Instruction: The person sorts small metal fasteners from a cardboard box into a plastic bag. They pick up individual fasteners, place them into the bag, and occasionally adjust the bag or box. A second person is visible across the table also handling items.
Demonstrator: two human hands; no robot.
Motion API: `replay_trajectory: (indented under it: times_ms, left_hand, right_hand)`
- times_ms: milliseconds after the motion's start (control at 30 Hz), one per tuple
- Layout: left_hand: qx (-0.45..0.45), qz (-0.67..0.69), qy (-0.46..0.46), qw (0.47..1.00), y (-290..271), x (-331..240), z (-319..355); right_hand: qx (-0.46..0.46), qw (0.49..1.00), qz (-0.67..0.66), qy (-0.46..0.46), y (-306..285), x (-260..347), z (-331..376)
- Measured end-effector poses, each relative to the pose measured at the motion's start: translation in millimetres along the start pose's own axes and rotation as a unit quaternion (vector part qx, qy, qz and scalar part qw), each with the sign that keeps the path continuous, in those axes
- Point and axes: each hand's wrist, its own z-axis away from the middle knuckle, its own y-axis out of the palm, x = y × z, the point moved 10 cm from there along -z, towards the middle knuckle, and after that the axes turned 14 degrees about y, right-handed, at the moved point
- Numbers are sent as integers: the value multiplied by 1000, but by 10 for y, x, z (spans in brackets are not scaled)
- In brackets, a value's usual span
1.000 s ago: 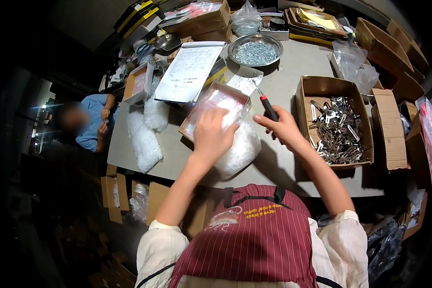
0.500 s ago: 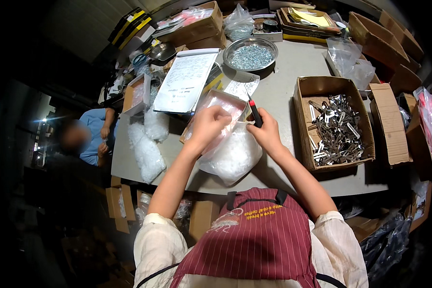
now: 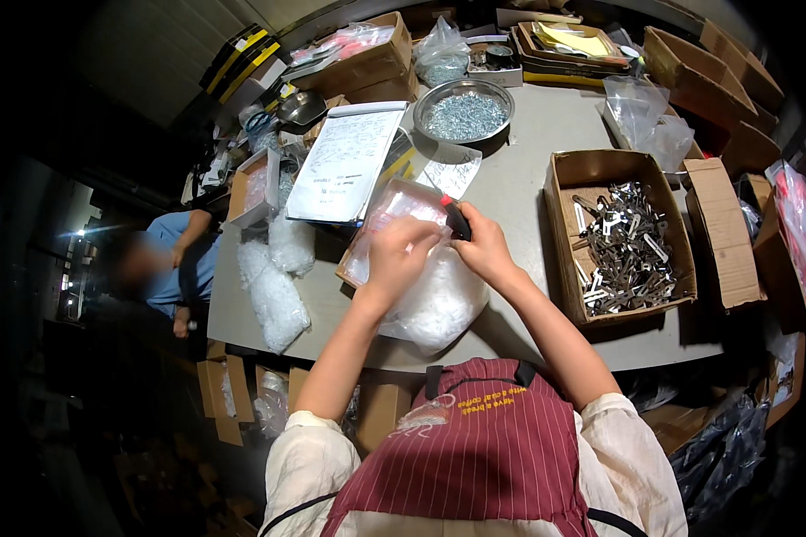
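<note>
A clear plastic bag (image 3: 434, 309) full of small white pieces lies at the table's near edge, in front of me. My left hand (image 3: 403, 257) is closed at the bag's mouth and seems to pinch its film; the fingertips are partly hidden. In my right hand (image 3: 482, 243) is a screwdriver (image 3: 457, 218) with a black and red handle, its thin shaft pointing away and up to the left. That hand's lower fingers are close to the bag's opening. Just beyond my hands, an open carton (image 3: 412, 199) holds clear and pinkish plastic packets.
An open carton of metal clips (image 3: 555, 242) stands right. Beyond my hands are a steel bowl of small shiny parts (image 3: 466, 115) and a notepad (image 3: 345, 166). Filled white bags (image 3: 276, 304) lie left. A person in blue (image 3: 179, 259) is at the far left.
My hands have come closer together over the bag's mouth. The right hand and screwdriver shifted left, with the shaft tilting further left. The person at the left has moved their arms.
</note>
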Motion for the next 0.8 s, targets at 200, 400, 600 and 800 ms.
replay_trajectory:
  times_ms: [200,400,600,800]
  left_hand:
    - [-43,57,15,997,-125,-270,-12]
    - [-95,211,-58,971,-164,-129,171]
    - [-84,233,-151,957,-113,-36,212]
    - [-32,83,-85,992,-188,-161,-27]
  right_hand:
    - [-63,997,11,38,-98,-186,-89]
    - [-81,996,28,30,-198,-153,-98]
    - [-67,993,74,61,-294,-313,-8]
    - [1,997,54,48,-614,136,320]
